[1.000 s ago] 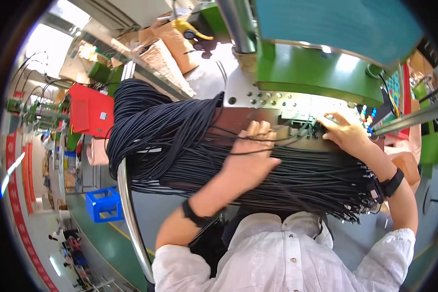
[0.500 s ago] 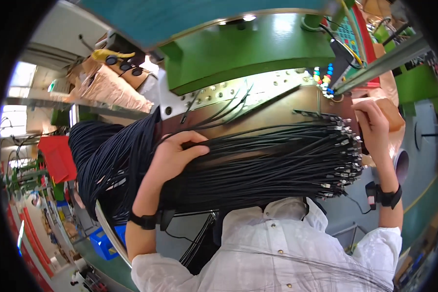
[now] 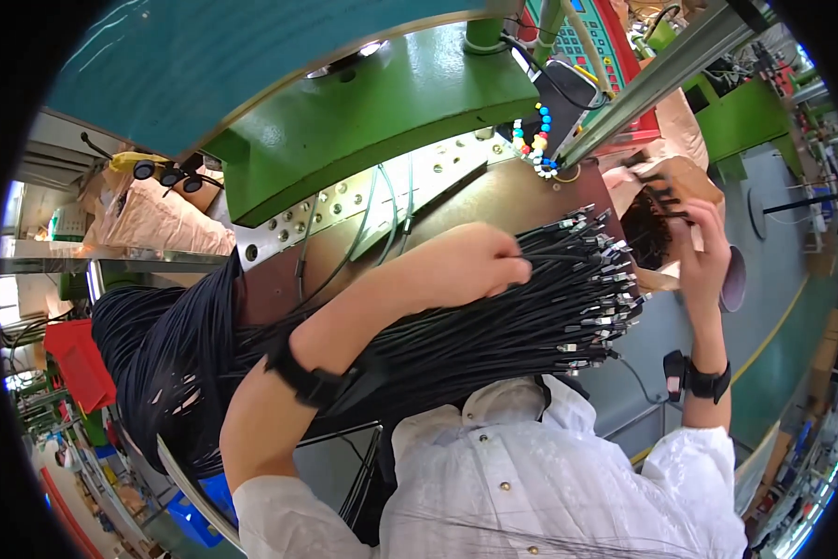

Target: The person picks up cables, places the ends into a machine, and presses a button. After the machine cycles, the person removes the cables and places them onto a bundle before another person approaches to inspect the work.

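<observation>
Across the brown bench top [image 3: 531, 191] below the green press [image 3: 363, 112] lies a thick bundle of thin black cables with metal-tipped plugs [image 3: 494, 326]. The left hand [image 3: 466, 265] rests on it, fingers curled around a few strands. The right hand [image 3: 703, 256] pinches several black plug ends. Limp, slippery and tangle-prone, the cables are probably best held just behind the plugs.
</observation>
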Demonstrator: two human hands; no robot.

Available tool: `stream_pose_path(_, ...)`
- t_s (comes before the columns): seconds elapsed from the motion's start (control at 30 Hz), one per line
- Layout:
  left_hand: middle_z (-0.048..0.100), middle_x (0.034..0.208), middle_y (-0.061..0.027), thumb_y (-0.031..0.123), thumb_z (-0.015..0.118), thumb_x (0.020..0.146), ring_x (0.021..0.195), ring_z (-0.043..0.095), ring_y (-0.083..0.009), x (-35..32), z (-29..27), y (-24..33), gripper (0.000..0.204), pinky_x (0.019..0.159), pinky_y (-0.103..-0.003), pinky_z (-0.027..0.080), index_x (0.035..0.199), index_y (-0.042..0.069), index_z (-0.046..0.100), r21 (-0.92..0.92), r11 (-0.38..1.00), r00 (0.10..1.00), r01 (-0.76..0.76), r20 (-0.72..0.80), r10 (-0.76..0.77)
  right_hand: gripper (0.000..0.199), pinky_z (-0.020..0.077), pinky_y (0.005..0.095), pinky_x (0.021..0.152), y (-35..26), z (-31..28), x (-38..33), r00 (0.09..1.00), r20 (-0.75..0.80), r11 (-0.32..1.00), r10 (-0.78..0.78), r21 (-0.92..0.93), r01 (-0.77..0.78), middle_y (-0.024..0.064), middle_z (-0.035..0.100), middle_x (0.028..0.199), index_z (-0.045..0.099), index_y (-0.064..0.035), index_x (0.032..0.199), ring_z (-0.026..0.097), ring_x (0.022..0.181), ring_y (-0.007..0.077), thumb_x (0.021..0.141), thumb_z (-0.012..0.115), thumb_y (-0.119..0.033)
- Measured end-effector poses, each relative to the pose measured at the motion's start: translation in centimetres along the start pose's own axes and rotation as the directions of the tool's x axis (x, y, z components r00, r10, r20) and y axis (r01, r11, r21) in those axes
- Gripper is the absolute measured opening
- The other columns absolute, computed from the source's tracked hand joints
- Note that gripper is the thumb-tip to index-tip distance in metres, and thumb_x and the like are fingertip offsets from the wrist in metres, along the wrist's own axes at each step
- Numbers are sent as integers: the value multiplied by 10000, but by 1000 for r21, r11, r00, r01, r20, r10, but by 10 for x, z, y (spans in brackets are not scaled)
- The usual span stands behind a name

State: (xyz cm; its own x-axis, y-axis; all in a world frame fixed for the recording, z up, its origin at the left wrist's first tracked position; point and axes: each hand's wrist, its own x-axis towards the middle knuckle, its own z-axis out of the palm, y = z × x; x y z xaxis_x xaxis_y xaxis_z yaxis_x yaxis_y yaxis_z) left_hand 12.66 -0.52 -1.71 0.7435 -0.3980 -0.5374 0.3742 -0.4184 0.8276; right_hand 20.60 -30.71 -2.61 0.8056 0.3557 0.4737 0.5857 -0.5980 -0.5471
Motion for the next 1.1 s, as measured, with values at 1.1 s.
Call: stream_pose_path(1.1, 445, 569, 8, 252, 387, 980, 447, 339, -47, -87, 90, -63, 296, 404, -189, 261, 966, 19, 568, -821, 273, 808, -501, -557, -190, 248, 461, 357, 772, -100, 173, 63, 621, 531, 809, -576, 259, 528, 136, 578, 880, 591, -33, 1022, 568, 880, 290, 799, 624, -138)
